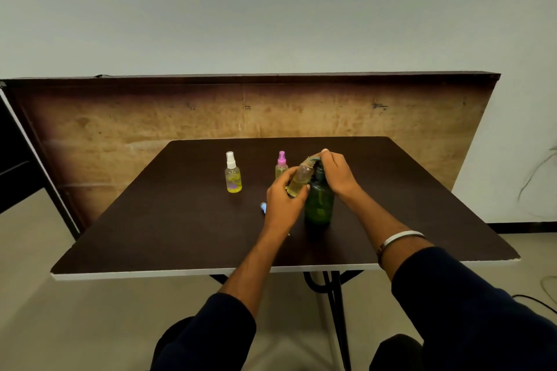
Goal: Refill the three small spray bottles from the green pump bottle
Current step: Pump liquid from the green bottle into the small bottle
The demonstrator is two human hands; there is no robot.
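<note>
1. Your dark sleeves (470, 304) sit nearest the lens; both forearms cross the tabletop's (150, 235) white near edge.
2. Left hand (283, 199): fingers curled around an uncapped small spray bottle (298, 181), tilted with its neck toward the pump spout, yellowish liquid in the lower part.
3. Right hand (337, 172): curled over the pump head of the green pump bottle (319, 202), which stands upright right of centre and touches or nearly touches the held bottle.
4. Count: three small bottles. One is held; two stand capped at mid-table, a white-capped one (232, 173) to the left and a pink-capped one (281, 164) just behind your left hand.
5. One small blue object (263, 207) lies by the left wrist; can't tell what it is.
6. Room: wide bare tabletop left, right and in front. Far edge is close to the upright wooden board (120, 135).
</note>
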